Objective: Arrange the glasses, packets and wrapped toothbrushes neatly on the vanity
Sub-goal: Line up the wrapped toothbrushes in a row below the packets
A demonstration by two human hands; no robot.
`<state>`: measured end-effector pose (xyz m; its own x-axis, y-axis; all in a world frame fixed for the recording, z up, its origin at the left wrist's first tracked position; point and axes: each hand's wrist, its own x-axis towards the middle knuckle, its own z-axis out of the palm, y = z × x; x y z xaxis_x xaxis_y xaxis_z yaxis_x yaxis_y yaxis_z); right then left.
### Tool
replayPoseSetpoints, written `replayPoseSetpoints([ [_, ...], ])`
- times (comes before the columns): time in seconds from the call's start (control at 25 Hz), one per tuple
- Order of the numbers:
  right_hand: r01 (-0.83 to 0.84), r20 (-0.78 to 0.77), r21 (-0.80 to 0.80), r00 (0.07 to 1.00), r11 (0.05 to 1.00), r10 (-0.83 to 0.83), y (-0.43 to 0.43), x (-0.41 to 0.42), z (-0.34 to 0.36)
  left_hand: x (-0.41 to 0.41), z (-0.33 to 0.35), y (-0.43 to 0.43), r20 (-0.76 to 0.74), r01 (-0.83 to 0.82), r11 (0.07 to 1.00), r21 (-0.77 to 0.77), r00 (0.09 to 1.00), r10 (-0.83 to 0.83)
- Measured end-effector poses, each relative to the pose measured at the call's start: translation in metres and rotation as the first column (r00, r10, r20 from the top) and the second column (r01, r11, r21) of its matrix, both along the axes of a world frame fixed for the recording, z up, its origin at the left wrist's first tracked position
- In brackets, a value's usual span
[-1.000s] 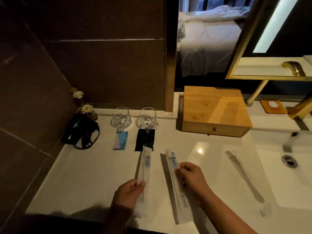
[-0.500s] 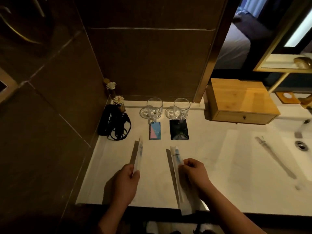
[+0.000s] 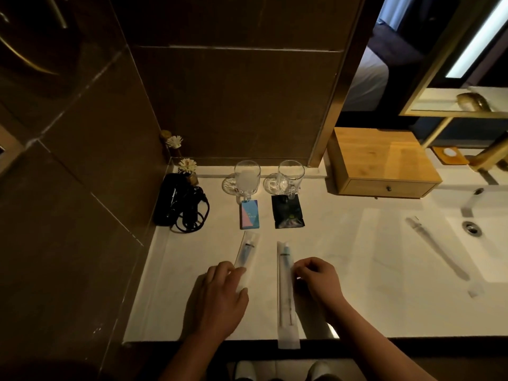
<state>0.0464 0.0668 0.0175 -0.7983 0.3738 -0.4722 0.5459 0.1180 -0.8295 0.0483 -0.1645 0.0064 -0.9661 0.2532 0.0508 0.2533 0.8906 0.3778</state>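
Both wrapped toothbrushes now lie flat on the tabletop [image 3: 343, 243], the left toothbrush [image 3: 245, 253] lowered since a moment ago; left hand [image 3: 220, 295] fingers rest flat on it, right hand [image 3: 319, 279] fingers curled against the right toothbrush [image 3: 286, 284]; only squaring remains.

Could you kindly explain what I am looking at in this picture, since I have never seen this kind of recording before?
There is no machine here: a person wears a camera on the head, so the one picture looks forward and down at their own two bare hands.

The white surface is a vanity. At the back stand two glasses. Before them lie a blue and pink packet and a black packet. Nearer lie two wrapped toothbrushes.

The left hand rests on the left toothbrush. The right hand touches the right toothbrush, whose near end hangs over the front edge. Neither brush looks lifted.

Also there: a black corded appliance, a wooden box and a sink.
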Motion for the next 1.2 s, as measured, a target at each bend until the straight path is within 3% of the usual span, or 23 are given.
replayPoseSetpoints([
  [0.2,-0.084,0.047,0.207,0.996,0.975,0.076,-0.011,-0.010,-0.001,-0.017,-0.009,-0.014,0.160,0.115,0.993,0.002,0.981,-0.113],
  [0.48,-0.027,-0.050,0.260,0.998,0.965,0.041,-0.004,-0.016,0.012,-0.012,-0.011,-0.006,0.218,0.070,0.997,0.034,0.973,-0.076],
  [0.68,-0.134,-0.060,0.609,0.975,0.782,0.215,-0.014,-0.020,0.016,-0.020,-0.024,-0.010,0.063,0.113,0.993,-0.041,0.992,-0.110],
  [0.8,-0.240,-0.019,0.605,0.949,0.760,0.315,-0.028,-0.022,0.014,-0.021,-0.034,-0.009,0.087,0.162,0.984,-0.072,0.984,-0.155],
  [0.96,-0.208,-0.033,0.647,0.954,0.734,0.299,-0.019,-0.008,0.006,-0.017,-0.038,-0.014,0.051,0.181,0.983,-0.014,0.982,-0.181],
  [1.12,-0.264,0.018,0.656,0.942,0.707,0.335,-0.008,0.012,-0.006,-0.019,-0.041,-0.014,0.042,0.217,0.975,-0.051,0.976,-0.215],
  [1.2,-0.239,-0.027,0.660,0.940,0.712,0.340,-0.011,0.010,-0.005,-0.019,-0.042,-0.013,0.048,0.221,0.974,-0.055,0.975,-0.218],
])
